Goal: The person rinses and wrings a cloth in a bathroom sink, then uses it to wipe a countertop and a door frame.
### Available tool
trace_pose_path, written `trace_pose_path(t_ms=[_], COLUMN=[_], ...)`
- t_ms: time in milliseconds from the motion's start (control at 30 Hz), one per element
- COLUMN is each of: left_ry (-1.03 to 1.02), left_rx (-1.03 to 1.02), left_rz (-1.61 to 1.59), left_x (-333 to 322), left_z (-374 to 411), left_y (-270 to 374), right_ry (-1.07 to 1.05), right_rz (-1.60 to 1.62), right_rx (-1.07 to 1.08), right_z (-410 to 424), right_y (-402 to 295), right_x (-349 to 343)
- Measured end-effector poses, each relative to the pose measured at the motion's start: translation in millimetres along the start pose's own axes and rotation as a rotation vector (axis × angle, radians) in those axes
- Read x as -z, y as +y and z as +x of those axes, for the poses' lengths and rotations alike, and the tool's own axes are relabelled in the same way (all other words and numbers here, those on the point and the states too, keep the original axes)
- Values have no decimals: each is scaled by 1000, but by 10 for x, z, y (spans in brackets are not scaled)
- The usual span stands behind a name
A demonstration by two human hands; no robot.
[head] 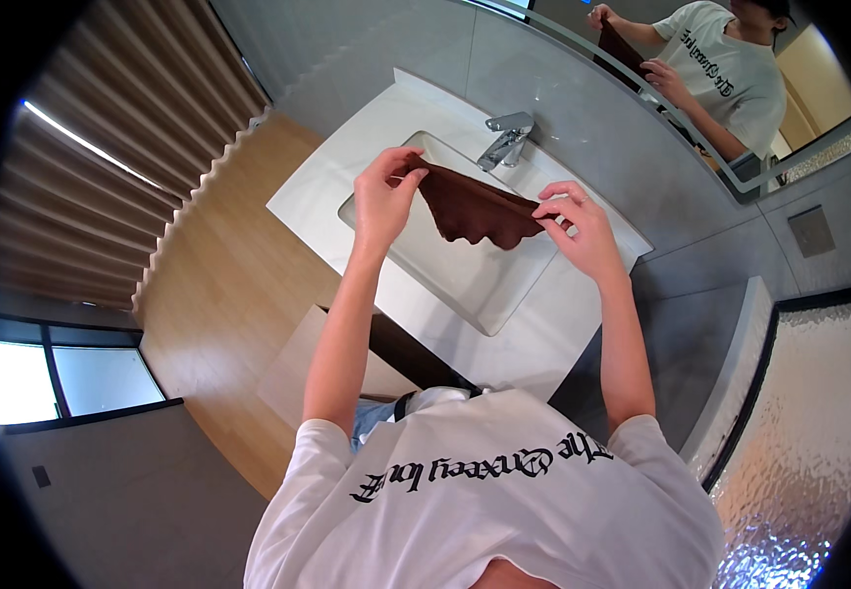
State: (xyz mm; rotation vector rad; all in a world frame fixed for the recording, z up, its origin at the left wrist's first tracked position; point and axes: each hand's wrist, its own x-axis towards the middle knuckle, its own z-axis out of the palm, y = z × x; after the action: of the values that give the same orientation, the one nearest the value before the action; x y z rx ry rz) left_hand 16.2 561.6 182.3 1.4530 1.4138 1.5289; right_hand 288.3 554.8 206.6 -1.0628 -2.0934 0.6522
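Observation:
A dark brown cloth [473, 210] hangs between my hands above a white rectangular washbasin [495, 324], its upper edge slanting down to the right and its lower edge wavy. My left hand [389, 195] pinches the upper left corner between thumb and fingers. At the other end, the thumb and fingers of my right hand [573, 221] grip the upper right corner. Just behind the cloth stands a chrome single-lever faucet [506, 141]; whether water runs from it cannot be told.
The white countertop [308, 191] surrounds the basin, against a grey tiled wall [580, 118]. A mirror [735, 96] above reflects a person holding the cloth. Brown pleated curtains [124, 110] hang at the left over a wooden floor [234, 272]. Textured glass [808, 412] stands at the right.

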Motion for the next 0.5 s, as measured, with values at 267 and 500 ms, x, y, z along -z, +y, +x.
trace_pose_path(t_ms=[267, 500], left_ry=[-102, -109], left_rx=[-28, 4], left_rz=[24, 32], left_x=[-48, -23], left_z=[-59, -74], left_y=[45, 7], right_ry=[-255, -216], right_rz=[1, 49], right_rx=[-200, -206], right_z=[-24, -52], right_y=[127, 157], right_x=[-110, -140])
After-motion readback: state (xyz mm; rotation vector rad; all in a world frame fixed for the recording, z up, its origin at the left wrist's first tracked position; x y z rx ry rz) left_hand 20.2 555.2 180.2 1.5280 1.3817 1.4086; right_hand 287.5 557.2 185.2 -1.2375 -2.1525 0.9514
